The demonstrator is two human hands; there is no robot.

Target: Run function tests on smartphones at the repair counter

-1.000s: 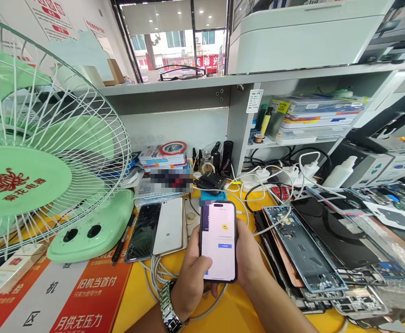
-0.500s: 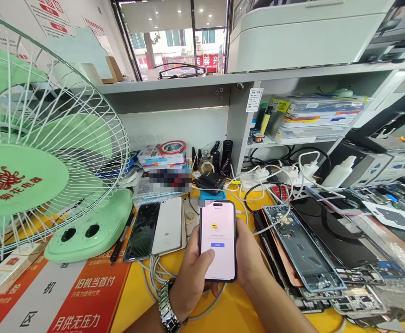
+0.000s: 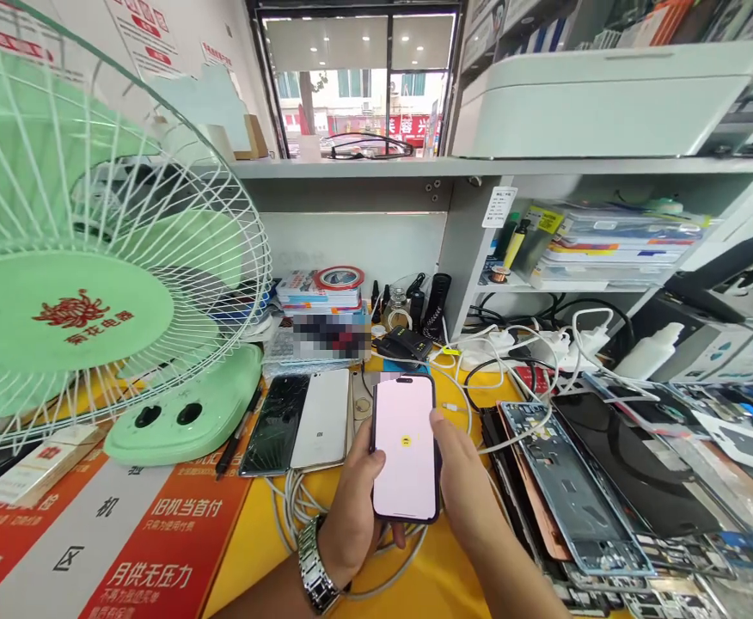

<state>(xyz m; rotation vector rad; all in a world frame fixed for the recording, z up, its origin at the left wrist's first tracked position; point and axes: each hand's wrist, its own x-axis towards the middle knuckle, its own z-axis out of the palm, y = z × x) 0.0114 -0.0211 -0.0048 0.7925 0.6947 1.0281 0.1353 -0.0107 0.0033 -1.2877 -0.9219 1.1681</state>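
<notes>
A smartphone [image 3: 406, 473] in a dark case is held upright between both my hands, screen facing me. Its screen is nearly blank, pale pink, with a small yellow icon in the middle. My left hand [image 3: 354, 499], with a metal-band watch [image 3: 316, 567] on its wrist, wraps the phone's left edge, thumb along the side. My right hand [image 3: 463, 481] closes on the right edge, its thumb at the rim; the other fingers are hidden behind the phone. Beyond my left hand lie a white phone [image 3: 321, 421] and a black phone with a cracked surface [image 3: 274, 425].
A green fan [image 3: 93, 301] stands at the left beside a cigarette box [image 3: 39, 464]. Stacked phone frames and parts [image 3: 576, 490] lie at the right. White cables [image 3: 286, 507] coil under my hands. A grey shelf [image 3: 351, 169] with a printer [image 3: 609, 103] stands behind.
My left thumb has moved from over the screen to the phone's left edge. The screen has changed from a page with a blue button to a nearly blank one. The view has shifted.
</notes>
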